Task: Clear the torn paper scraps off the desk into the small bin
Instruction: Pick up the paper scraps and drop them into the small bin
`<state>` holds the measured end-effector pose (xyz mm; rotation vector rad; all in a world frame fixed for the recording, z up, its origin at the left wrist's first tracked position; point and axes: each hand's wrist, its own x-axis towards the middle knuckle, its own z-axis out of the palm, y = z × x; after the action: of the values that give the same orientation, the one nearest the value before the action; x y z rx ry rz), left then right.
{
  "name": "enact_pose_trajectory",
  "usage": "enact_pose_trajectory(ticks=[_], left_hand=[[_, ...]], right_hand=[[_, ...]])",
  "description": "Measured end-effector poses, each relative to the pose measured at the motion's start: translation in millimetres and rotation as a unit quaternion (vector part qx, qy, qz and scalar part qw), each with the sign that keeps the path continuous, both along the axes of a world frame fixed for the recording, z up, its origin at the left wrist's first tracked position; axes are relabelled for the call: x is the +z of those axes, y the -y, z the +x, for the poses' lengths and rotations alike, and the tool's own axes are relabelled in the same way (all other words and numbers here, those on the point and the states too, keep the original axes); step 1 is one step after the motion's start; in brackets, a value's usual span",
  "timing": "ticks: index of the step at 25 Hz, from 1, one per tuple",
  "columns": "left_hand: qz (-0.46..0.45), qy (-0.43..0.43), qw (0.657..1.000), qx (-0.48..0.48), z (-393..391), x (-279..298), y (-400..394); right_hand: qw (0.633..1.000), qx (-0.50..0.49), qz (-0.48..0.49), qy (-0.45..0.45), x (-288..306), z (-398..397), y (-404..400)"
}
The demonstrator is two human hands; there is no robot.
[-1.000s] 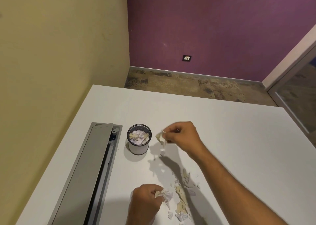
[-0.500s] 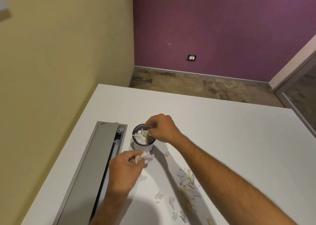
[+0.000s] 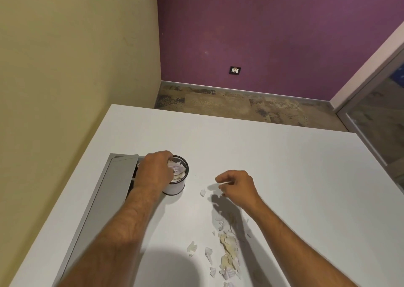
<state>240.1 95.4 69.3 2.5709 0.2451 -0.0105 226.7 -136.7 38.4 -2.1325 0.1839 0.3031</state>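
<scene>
Left hand (image 3: 156, 171) grips scraps over the part-filled bin (image 3: 176, 183); right hand (image 3: 237, 185) seemingly pinches a sliver; a loose pile (image 3: 228, 249) remains below it.

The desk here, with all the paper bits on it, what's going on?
A person is clearing torn scraps into the small bin. Their left hand is at the bin's mouth, fingers on the paper that fills it to the rim. Their right hand hovers above the desk, pinching a thin scrap. A pile of scraps lies nearer the person.
</scene>
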Motion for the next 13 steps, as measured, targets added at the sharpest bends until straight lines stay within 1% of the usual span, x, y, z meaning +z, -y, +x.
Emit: enact_pose_trajectory(ticks=[2, 3, 6, 7, 8, 10, 11, 13], left_hand=[[0.012, -0.006, 1.0, -0.005, 0, -2, 1], [0.022, 0.006, 1.0, -0.011, -3, -1, 3], [0.009, 0.099, 0.995, -0.032, -21, 1, 18], [-0.001, 0.108, 0.993, -0.042, -29, 1, 24], [-0.009, 0.089, 0.994, -0.057, -39, -2, 29], [-0.013, -0.013, 0.994, -0.103, -60, -14, 41], [-0.008, -0.075, 0.988, -0.133, -72, -23, 48], [0.006, -0.189, 0.964, -0.189, -95, -42, 60]], right_hand=[[0.999, 0.003, -0.048, -0.003, -5, -14, 19], [0.997, 0.01, -0.075, -0.002, -8, -21, 28], [0.988, 0.046, -0.149, -0.014, -21, -42, 49], [0.984, 0.051, -0.166, -0.024, -25, -47, 53], [0.981, 0.057, -0.183, -0.037, -28, -52, 55], [0.97, 0.077, -0.222, -0.067, -33, -60, 55], [0.964, 0.086, -0.237, -0.083, -35, -63, 54], [0.958, 0.089, -0.247, -0.115, -39, -68, 50]])
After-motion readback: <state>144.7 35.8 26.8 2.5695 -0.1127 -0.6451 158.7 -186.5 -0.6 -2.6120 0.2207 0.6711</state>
